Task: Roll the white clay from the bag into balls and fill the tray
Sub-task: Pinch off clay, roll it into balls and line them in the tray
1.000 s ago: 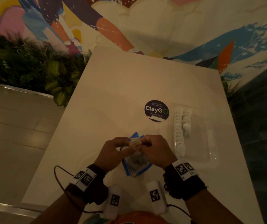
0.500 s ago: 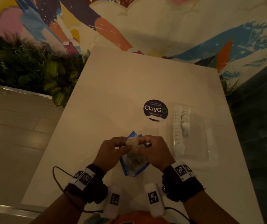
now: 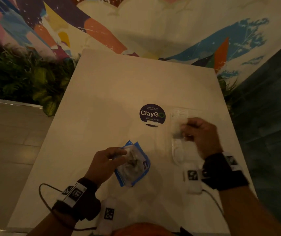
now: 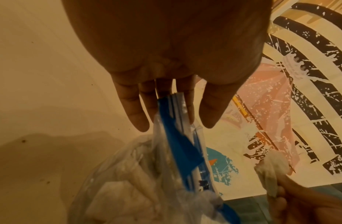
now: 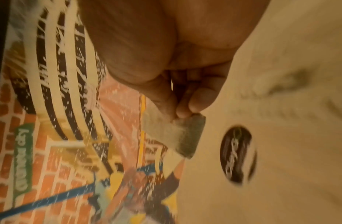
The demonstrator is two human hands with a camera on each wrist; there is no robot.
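The bag (image 3: 133,165), clear with a blue zip edge, lies on the near middle of the desk (image 3: 102,103), its long axis running from near to far with the blue mouth pointing to the far side. The left hand (image 3: 104,163) rests on the bag's left edge; the left wrist view shows what the head view cannot, namely that the fingers (image 4: 134,109) are nearly straight and the zip strip passes between them, with lumps of white clay inside the plastic. The right hand (image 3: 200,135) is well to the right of the bag, raised over the clear tray (image 3: 175,160), fingers curled and pinching a torn piece of white clay (image 3: 178,126). The right wrist view shows that piece (image 5: 178,133) held between the thumb and fingertips, hanging below them, though blur hides its exact shape. The tray's long axis also runs near to far; a row of white balls (image 3: 178,150) lies along its left side, partly hidden by the right hand. A round dark sticker (image 3: 152,114) reading ClayGo sits just left of the tray's far end. Both wrists wear black bands with tags.
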